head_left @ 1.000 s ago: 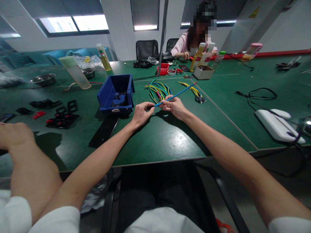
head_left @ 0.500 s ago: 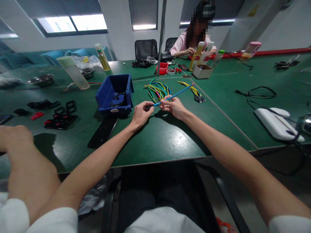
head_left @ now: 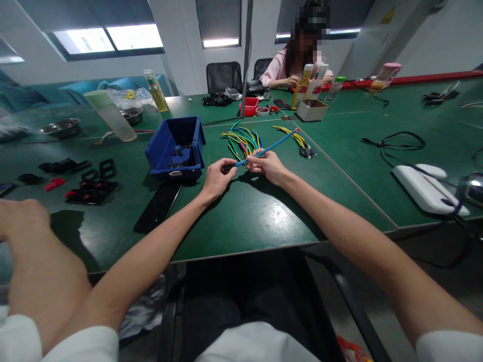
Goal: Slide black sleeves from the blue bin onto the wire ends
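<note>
Above the green table, a blue wire (head_left: 278,143) runs between my two hands, its bare copper end pointing up to the right. My left hand (head_left: 216,181) is closed in a pinch on a small black piece (head_left: 229,166) at the wire's left end; the fingers hide part of it. Thumb and fingers of my right hand (head_left: 269,166) grip the wire close to that end. Just behind the hands lies a loose bundle of green, yellow, blue and red wires (head_left: 241,137). Right of it, several yellow wires (head_left: 292,134) end in black connectors (head_left: 307,152).
Left of my hands stands a blue bin (head_left: 158,166) with small black parts inside, beside a black phone (head_left: 156,208). Black and red parts (head_left: 92,191) lie farther left, near another person's arm (head_left: 45,261). Opposite sits a person (head_left: 279,70) behind bottles and a small box (head_left: 311,111).
The whole view has shifted slightly. Both hands keep their hold on the blue wire and the black piece, with hardly any movement between them.
</note>
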Action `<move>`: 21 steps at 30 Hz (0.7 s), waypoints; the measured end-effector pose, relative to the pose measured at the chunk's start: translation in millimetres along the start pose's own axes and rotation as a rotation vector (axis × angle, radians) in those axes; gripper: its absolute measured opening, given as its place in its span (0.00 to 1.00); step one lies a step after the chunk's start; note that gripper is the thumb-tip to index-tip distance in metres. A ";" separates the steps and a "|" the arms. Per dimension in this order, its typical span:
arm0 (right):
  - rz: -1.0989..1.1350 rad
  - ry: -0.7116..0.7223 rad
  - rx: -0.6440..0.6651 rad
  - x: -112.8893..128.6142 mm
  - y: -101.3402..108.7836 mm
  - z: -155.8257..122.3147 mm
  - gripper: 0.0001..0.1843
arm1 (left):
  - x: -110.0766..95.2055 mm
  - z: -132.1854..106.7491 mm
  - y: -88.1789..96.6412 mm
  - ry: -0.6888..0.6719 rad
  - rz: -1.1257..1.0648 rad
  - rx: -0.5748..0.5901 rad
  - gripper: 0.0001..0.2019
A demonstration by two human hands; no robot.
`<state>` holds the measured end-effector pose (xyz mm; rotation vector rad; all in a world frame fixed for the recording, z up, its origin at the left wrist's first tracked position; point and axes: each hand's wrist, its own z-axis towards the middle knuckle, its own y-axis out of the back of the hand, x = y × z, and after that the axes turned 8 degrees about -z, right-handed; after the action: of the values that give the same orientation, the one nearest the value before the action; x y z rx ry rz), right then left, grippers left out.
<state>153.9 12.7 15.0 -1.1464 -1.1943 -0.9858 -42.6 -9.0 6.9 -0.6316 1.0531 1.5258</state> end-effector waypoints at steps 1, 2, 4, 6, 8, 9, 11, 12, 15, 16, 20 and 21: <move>0.000 -0.004 0.000 -0.2 0.1 0.1 0.22 | 0.9 0.3 0.0 0.004 -0.009 0.001 0.11; 0.001 -0.006 -0.002 -0.5 0.1 0.1 0.22 | 2.0 0.5 0.1 0.008 -0.018 0.000 0.11; 0.011 -0.009 -0.006 -0.9 0.0 0.3 0.22 | 3.9 1.0 0.4 0.018 -0.035 -0.010 0.12; 0.023 -0.009 -0.011 -1.3 -0.2 0.7 0.22 | 4.8 1.2 0.8 0.031 -0.050 -0.023 0.13; 0.029 -0.012 -0.018 -1.6 -0.3 1.2 0.22 | 4.2 1.3 1.1 0.040 -0.069 -0.030 0.13; 0.031 -0.015 -0.019 -1.7 -0.3 1.4 0.22 | 3.6 1.3 1.2 0.041 -0.077 -0.031 0.13; 0.037 -0.019 -0.019 -1.6 -0.4 1.5 0.21 | 2.1 1.3 1.4 0.038 -0.079 -0.034 0.13; 0.040 -0.020 -0.018 -1.4 -0.4 1.4 0.21 | 1.6 1.4 1.5 0.036 -0.073 -0.033 0.13; 0.041 -0.020 -0.023 -0.4 -0.6 0.4 0.20 | 1.9 1.9 1.7 0.033 -0.050 -0.011 0.12; 0.040 -0.019 -0.026 0.0 -0.7 0.0 0.20 | 2.7 2.1 1.8 0.035 -0.046 -0.004 0.12; 0.029 0.000 -0.028 1.3 -1.0 -1.3 0.21 | 6.4 2.4 1.9 0.043 -0.046 -0.001 0.12; 0.018 0.007 -0.030 1.5 -0.9 -1.3 0.22 | 7.0 2.4 2.0 0.044 -0.048 -0.001 0.12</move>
<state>153.4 11.3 16.6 -1.1746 -1.1650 -0.9958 -45.8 -3.5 2.7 -0.6895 1.0626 1.4768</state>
